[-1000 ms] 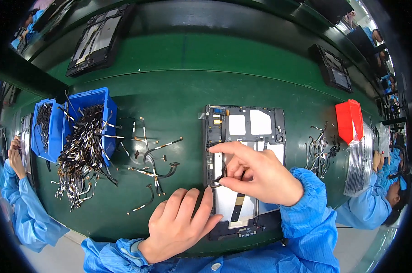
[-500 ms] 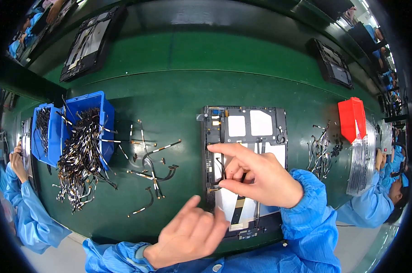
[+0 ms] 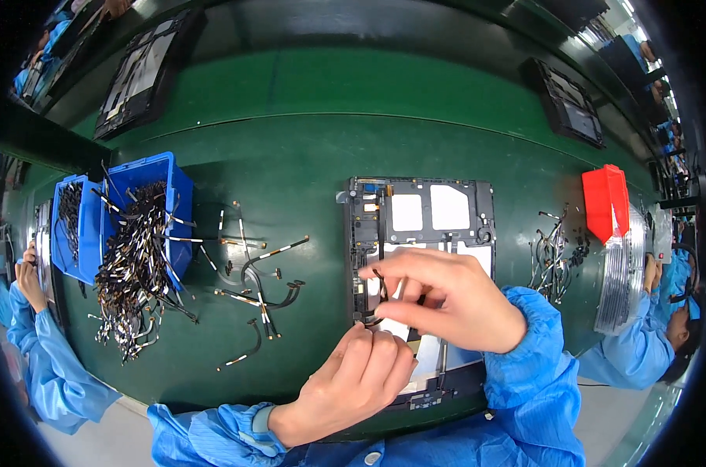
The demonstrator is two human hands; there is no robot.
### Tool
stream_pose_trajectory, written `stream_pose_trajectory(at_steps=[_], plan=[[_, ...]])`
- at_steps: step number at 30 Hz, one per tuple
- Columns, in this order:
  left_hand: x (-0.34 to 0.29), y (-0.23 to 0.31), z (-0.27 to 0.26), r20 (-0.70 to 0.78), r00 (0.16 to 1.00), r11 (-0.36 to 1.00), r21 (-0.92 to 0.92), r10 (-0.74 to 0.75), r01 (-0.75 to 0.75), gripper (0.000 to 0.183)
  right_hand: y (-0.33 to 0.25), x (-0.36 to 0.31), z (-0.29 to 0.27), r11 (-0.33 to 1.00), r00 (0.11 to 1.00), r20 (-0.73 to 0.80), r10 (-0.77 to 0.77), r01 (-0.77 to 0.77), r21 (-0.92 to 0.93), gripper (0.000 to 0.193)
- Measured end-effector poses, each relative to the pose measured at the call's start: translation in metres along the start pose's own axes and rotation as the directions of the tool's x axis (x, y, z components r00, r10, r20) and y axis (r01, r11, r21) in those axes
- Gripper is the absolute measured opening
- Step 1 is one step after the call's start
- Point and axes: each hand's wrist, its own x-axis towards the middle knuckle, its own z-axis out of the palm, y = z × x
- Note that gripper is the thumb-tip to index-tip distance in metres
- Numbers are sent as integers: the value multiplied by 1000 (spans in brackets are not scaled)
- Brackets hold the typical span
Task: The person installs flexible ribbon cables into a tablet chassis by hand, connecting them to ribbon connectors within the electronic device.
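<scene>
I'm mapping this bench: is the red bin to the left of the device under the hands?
No, the red bin stands to the right of that device, while the blue bins are on its left.

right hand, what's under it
A black device frame lies under the right hand, a thin black cable showing between thumb and forefinger; whatever the palm covers cannot be seen.

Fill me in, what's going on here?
Over an opened dark-framed panel on the green bench, the person's right hand, thumb and index finger apart, is at a thin black cable near the panel's left edge; the left hand gathers its fingertips by the cable's lower end, grip hidden. More cables spill from a blue bin at left.
</scene>
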Motion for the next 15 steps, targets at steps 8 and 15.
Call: stream_pose_trajectory(at_steps=[8,15], plan=[[-4,-1,5,-34,998,998,49,48,-47,33,10,2,1,999,983,-178,-36,31,-33,14],[-1,1,3,14,1000,999,46,6,-6,37,16,2,2,993,980,-178,-93,78,-85,14]])
